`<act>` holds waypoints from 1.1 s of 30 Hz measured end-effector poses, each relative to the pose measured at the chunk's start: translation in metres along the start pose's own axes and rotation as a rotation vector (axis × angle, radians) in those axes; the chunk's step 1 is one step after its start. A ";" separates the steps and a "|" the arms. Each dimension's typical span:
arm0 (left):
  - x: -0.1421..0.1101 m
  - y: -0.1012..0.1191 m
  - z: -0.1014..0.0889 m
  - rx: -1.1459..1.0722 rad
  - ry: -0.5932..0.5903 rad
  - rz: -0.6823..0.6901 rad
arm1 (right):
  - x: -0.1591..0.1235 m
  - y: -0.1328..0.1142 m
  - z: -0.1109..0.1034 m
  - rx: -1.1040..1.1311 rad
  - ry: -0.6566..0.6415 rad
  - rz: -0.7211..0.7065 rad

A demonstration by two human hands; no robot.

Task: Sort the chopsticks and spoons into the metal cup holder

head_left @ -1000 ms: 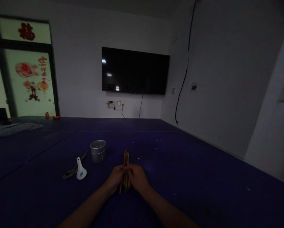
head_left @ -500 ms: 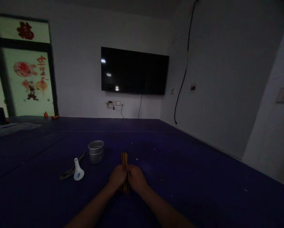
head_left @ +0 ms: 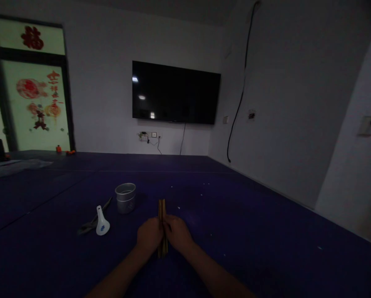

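A bundle of wooden chopsticks (head_left: 162,209) stands roughly upright on the dark blue surface (head_left: 235,231), pressed between both my hands. My left hand (head_left: 150,237) cups the bundle from the left with its fingers closed round it. My right hand (head_left: 177,234) closes on it from the right. The sticks' upper ends show above my fingers and the lower ends below them. A small metal cup (head_left: 125,198) stands a little beyond and left of my hands.
A white ceramic spoon (head_left: 102,222) lies left of the cup, across a dark utensil (head_left: 94,220). A black television (head_left: 175,92) hangs on the far wall. A glass door with red decorations (head_left: 36,103) is at the left. White walls close the right side.
The splayed sticks have been squared into a tighter, straighter bundle. My hands have slid slightly lower on it and stayed in place.
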State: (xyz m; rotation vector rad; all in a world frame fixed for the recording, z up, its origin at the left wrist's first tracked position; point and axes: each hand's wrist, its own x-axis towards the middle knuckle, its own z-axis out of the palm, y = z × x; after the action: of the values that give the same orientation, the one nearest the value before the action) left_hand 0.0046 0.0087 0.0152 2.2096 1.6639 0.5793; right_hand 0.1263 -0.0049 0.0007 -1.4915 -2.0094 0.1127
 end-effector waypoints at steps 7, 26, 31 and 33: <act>0.001 -0.012 -0.002 -0.021 0.019 0.091 | 0.000 0.001 0.000 0.049 -0.006 -0.036; -0.001 -0.008 -0.002 0.041 0.032 0.103 | -0.001 -0.002 -0.001 -0.010 0.018 0.009; 0.000 -0.008 -0.002 0.018 0.041 0.109 | -0.001 -0.002 0.000 -0.013 0.058 0.046; 0.000 -0.008 -0.001 0.010 0.046 0.094 | -0.001 -0.002 0.000 -0.016 0.056 0.049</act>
State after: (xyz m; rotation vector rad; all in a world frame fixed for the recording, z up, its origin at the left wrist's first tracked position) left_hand -0.0030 0.0109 0.0125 2.3078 1.5954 0.6521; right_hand 0.1248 -0.0071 0.0015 -1.5374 -1.9346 0.0752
